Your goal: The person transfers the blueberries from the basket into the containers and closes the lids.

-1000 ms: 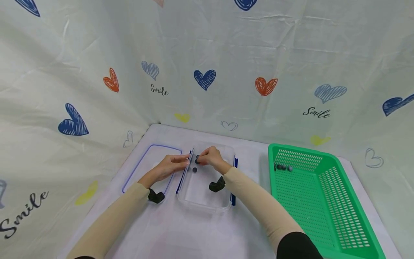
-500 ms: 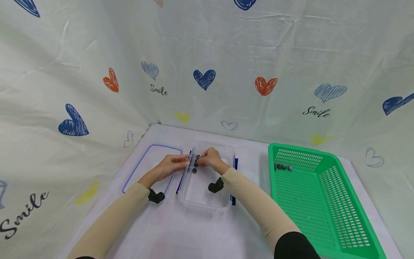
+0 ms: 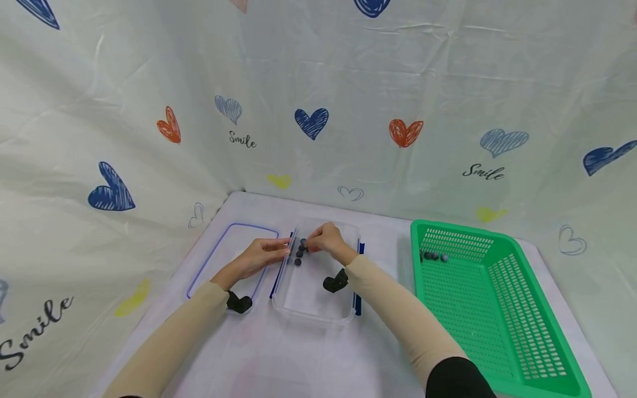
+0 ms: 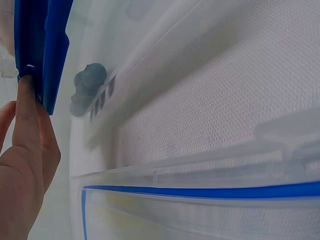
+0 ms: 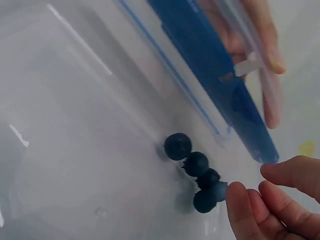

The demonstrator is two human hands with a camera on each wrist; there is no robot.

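A clear plastic container [image 3: 318, 317] with blue side latches stands on the table. My left hand [image 3: 262, 253] holds its left rim, fingers at the blue latch [image 5: 215, 72]; the left wrist view shows the fingertips against the latch [image 4: 42, 45]. Inside, along the left wall, several dark round blueberries [image 3: 299, 254] line up, and the right wrist view shows them close together, with the first blueberry [image 5: 178, 146] at the near end. Beside the far end is my right hand [image 3: 325, 242], one fingertip right at a paler blueberry [image 5: 220, 191]. A gap shows between thumb and fingers.
To the container's left lies a clear lid [image 3: 219, 245] edged in blue. A green perforated basket [image 3: 539, 309] stands on the right, with several blueberries [image 3: 434, 256] at its back left corner. A curtain [image 3: 358, 66] printed with hearts hangs behind the table.
My right hand has shifted slightly along the row, and more blueberries now show beside its fingers. The left hand stays at the container's rim.
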